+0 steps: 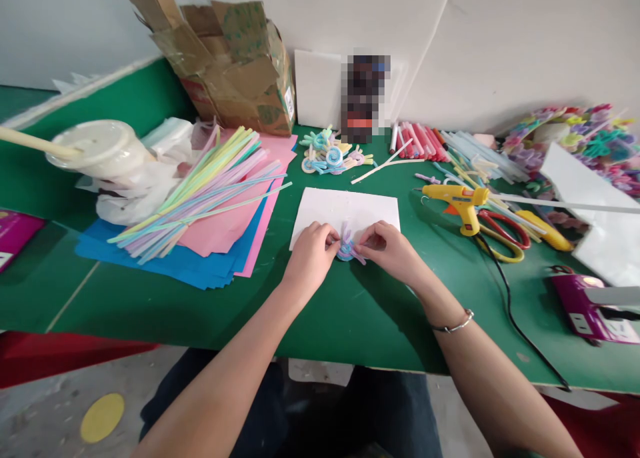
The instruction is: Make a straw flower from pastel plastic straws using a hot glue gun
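Between my hands is a small blue and lilac pipe-cleaner shape (346,249), with lilac ends sticking up and out to the lower right. My left hand (315,248) pinches its left side between thumb and finger. On its right side, my right hand (385,248) pinches it the same way. Under and behind the shape lies a white board (350,208) on the green table. Several finished coiled pipe-cleaner pieces (333,155) lie beyond the board, with loose cream pipe cleaners (385,165) beside them.
A yellow glue gun (463,201) and scissors (507,241) lie to the right, with a cord running to the table edge. A purple power strip (575,305) sits nearer. Pipe-cleaner bundles (200,191) cover coloured sheets (215,271) at left. A cup (103,155) and cardboard box (240,78) stand behind.
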`<action>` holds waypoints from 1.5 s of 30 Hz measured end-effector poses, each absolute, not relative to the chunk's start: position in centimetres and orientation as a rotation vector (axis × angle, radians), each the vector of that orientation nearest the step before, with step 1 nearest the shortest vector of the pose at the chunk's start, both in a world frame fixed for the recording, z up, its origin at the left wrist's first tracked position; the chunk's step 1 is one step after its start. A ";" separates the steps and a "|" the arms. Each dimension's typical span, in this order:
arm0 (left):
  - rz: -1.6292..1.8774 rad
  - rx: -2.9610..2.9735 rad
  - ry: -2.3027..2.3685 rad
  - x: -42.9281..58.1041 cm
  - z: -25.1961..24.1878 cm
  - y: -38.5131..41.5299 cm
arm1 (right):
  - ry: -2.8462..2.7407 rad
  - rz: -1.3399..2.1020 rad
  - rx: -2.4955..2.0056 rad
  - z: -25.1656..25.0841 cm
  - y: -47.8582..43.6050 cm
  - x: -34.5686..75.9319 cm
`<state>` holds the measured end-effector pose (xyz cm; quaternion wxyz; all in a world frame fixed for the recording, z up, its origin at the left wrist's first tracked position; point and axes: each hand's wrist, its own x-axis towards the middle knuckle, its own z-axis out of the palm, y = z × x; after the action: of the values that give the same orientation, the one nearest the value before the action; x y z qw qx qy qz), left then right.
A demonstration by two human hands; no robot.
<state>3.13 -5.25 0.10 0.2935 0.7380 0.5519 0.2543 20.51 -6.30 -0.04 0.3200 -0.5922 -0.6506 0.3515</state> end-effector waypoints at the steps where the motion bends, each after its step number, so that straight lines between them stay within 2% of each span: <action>1: 0.677 1.965 1.472 3.1 0.1 -5.3 | -1.690 0.945 -1.555 0.0 -6.3 20.5; 31: 0.665 1.943 1.476 3.2 0.2 -5.3 | -1.713 0.860 -1.588 -0.5 -6.2 20.4; 45: 0.695 1.957 1.460 3.1 0.0 -5.4 | -1.658 0.971 -1.582 -0.1 -6.2 20.6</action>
<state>3.14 -5.35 0.03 0.2970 0.7361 0.5493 0.2614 20.57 -6.16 -0.14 0.3205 -0.6021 -0.6309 0.3696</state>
